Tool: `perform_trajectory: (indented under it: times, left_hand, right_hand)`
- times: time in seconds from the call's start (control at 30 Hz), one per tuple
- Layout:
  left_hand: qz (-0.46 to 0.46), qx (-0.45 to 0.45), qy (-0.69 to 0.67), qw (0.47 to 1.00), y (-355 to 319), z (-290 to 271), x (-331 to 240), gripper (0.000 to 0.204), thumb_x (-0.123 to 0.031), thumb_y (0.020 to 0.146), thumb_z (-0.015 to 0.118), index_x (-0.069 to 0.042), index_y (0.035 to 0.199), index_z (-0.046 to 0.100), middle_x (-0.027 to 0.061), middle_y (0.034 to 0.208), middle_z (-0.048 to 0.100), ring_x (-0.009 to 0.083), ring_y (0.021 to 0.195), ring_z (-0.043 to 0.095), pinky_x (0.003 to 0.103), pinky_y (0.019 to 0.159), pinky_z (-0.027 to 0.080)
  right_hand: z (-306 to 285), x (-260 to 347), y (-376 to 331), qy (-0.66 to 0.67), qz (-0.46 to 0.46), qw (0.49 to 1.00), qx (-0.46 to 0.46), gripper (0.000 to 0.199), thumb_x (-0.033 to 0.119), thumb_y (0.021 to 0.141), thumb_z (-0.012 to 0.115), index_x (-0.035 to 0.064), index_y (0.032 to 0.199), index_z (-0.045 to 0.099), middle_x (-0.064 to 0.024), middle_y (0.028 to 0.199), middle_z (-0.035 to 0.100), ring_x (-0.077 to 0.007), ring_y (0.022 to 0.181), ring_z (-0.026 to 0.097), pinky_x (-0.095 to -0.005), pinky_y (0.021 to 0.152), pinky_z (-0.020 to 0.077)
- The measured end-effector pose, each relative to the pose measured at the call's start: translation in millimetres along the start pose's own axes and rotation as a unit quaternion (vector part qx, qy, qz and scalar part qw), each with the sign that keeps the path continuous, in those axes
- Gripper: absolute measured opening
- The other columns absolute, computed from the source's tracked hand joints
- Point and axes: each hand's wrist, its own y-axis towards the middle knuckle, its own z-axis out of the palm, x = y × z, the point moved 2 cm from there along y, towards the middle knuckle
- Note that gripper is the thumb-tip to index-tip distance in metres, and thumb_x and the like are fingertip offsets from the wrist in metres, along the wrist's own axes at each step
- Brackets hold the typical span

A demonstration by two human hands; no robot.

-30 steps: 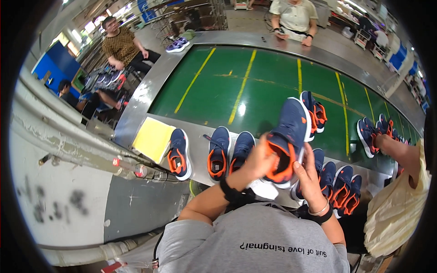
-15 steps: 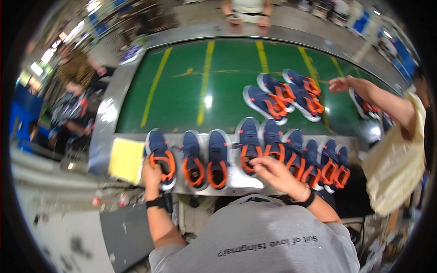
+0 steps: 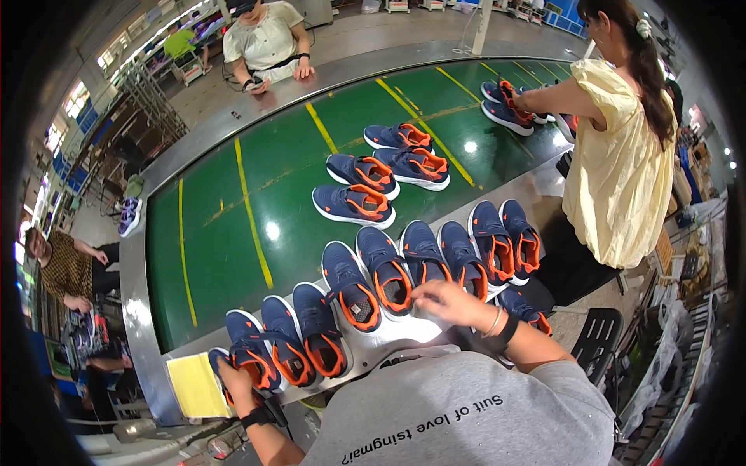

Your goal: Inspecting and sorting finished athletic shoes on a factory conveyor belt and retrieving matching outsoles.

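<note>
The left hand (image 3: 236,380) held a navy shoe (image 3: 217,356) by the table's (image 3: 137,311) near-left corner. The right hand (image 3: 454,302) — half-open — was beside another shoe (image 3: 380,250).

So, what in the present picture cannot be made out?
Head view: most of the shoe beside the yellow pad, covered by the left hand.
Head view: part of the low shoe, behind the right arm.
Head view: details of the purple shoes at far left, too small.

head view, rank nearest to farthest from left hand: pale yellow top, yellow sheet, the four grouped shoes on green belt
1. Yellow sheet: just left of the left hand.
2. Four grouped shoes: ahead and right, on the green belt.
3. Pale yellow top: far right.
</note>
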Motion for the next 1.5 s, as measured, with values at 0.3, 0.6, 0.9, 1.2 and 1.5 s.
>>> perform_trajectory:
  times: [0.3, 0.6, 0.9, 1.2, 1.5]
  left_hand:
    - [0.346, 0.188, -0.243, 0.887, 19.5, 1.5, -247.3, 0.048, -0.003, 0.077, 0.060, -0.005, 0.123, 0.047, 0.0141, 0.109, 0.053, 0.0198, 0.088, 0.057, 0.029, 0.076, 0.048]
    - [0.440, 0.312, -0.266, 0.799, 35.0, 170.0, -446.6, 0.060, -0.015, 0.076, 0.064, 0.012, 0.123, 0.038, 0.0281, 0.120, 0.045, 0.0397, 0.114, 0.043, 0.039, 0.097, 0.036]
    - [0.375, 0.213, -0.099, 0.897, 28.9, 256.3, -487.0, 0.076, -0.005, 0.064, 0.067, 0.004, 0.129, 0.028, 0.0243, 0.126, 0.023, 0.0410, 0.099, 0.049, 0.041, 0.084, 0.044]
    - [0.426, 0.210, -0.104, 0.874, 56.1, 265.2, -489.3, 0.039, -0.007, 0.065, 0.065, -0.003, 0.100, 0.049, 0.0153, 0.105, 0.050, 0.0351, 0.095, 0.051, 0.045, 0.078, 0.040]
    - [0.483, 0.164, 0.057, 0.858, 164.2, 122.1, -373.1, 0.027, 0.002, 0.072, 0.051, -0.003, 0.098, 0.055, 0.0144, 0.102, 0.051, 0.0378, 0.099, 0.047, 0.042, 0.084, 0.043]
  right_hand:
    - [-107.2, -57.9, 74.1, -0.392, -0.002, 0.914, -0.100, 0.028, 0.010, 0.074, 0.056, 0.0033, 0.101, 0.057, -0.0128, 0.096, 0.056, -0.0309, 0.095, 0.052, -0.0395, 0.082, 0.0432]
    - [-190.5, -151.7, 215.1, -0.598, 0.018, 0.793, -0.114, 0.041, 0.012, 0.082, 0.048, 0.0029, 0.121, 0.045, -0.0111, 0.123, 0.049, -0.0255, 0.117, 0.043, -0.0383, 0.089, 0.0391]
    - [-173.7, -209.3, 299.7, -0.655, 0.060, 0.753, -0.028, 0.047, 0.018, 0.087, 0.043, 0.0051, 0.132, 0.037, -0.0124, 0.129, 0.042, -0.0328, 0.130, 0.026, -0.0482, 0.103, 0.0244]
    - [-176.0, -210.6, 312.3, -0.562, 0.067, 0.816, -0.117, 0.019, 0.012, 0.078, 0.051, 0.0068, 0.096, 0.052, -0.0088, 0.090, 0.060, -0.0242, 0.093, 0.057, -0.0397, 0.100, 0.0304]
    - [-140.8, -105.3, 334.8, -0.426, 0.096, 0.877, -0.200, 0.023, 0.016, 0.070, 0.060, 0.0019, 0.087, 0.053, -0.0157, 0.078, 0.063, -0.0308, 0.078, 0.062, -0.0407, 0.075, 0.0426]
